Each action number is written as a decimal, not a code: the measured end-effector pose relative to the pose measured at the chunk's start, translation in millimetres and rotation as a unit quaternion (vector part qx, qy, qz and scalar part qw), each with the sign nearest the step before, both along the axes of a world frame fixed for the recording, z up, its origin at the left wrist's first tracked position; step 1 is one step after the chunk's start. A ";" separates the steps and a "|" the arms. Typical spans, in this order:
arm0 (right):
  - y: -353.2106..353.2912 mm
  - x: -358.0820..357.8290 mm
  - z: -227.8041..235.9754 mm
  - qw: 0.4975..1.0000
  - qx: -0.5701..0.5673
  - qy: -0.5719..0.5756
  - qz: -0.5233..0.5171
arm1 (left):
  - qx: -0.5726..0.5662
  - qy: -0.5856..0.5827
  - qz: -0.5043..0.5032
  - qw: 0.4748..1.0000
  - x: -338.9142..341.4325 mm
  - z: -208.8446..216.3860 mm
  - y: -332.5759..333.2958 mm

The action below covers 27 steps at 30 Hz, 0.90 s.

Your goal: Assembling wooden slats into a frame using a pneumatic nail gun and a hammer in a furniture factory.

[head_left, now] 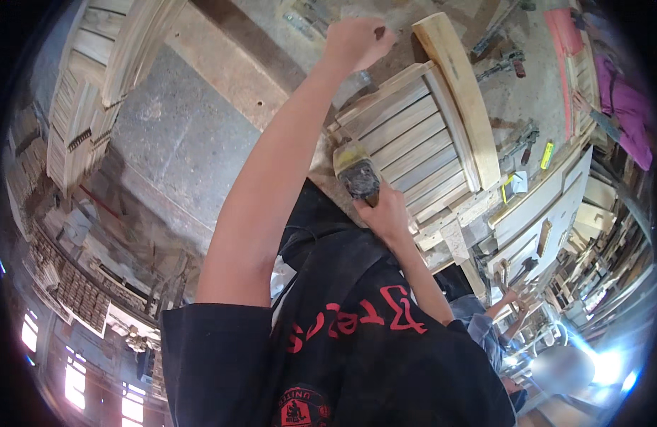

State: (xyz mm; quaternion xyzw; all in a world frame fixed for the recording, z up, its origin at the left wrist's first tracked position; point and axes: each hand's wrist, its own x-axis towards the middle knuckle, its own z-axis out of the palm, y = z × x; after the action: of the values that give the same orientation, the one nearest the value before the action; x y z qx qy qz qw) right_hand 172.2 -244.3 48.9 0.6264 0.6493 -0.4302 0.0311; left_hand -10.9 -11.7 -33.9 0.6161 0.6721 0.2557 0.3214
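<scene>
My right hand is wrapped round the handle of a hammer-like tool with a blocky, worn yellow-and-black head. The tool is at the near left corner of a slatted wooden panel. Beside the panel's right edge lies a thick, curved wooden rail. My left arm reaches far forward, and my left hand is closed in a fist near the rail's far end. A dark spot shows at the fist, but what it holds, if anything, I cannot make out.
Bar clamps and a yellow-green tool are right of the rail. Slatted wooden panels stand at the far left, next to a grey dusty surface. A person in purple is at far right; another person is at lower right.
</scene>
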 end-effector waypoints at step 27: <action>-51.6 60.7 5.6 0.996 -0.054 -0.066 -0.036 | -0.042 -0.018 -0.034 0.998 -1.5 23.6 -3.2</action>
State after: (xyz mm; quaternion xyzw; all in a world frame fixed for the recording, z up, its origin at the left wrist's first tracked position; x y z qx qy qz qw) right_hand 232.8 -295.9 54.4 0.6741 0.5985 -0.4231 0.0919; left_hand -12.4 -14.9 -10.3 0.6199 0.6548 0.2278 0.3675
